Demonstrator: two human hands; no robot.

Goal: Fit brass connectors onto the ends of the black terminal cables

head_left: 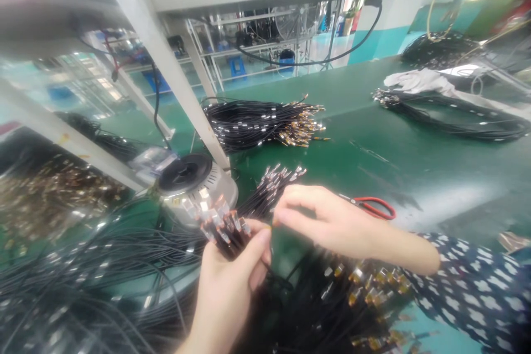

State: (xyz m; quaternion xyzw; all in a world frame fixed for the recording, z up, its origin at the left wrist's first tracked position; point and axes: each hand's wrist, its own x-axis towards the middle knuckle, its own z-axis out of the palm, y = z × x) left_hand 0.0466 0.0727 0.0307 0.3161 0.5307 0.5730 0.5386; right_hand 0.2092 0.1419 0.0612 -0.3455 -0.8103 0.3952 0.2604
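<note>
My left hand is closed around a bundle of thin black cables whose metal connector ends point up and away from me. My right hand is beside its thumb, fingertips pinched on a tiny yellowish cable end; the fingers partly hide it. Behind my hands, more black cables with silvery connectors lie on the green tabletop. Red-handled pliers lie just beyond my right wrist, partly covered by it. Below that wrist spreads a blurred heap of cables with yellow and silver ends.
A round grey device with a black top stands left of the bundle, near a white frame post. Coiled cables lie at the back, another coil with white cloth at right. Loose cables cover the left side.
</note>
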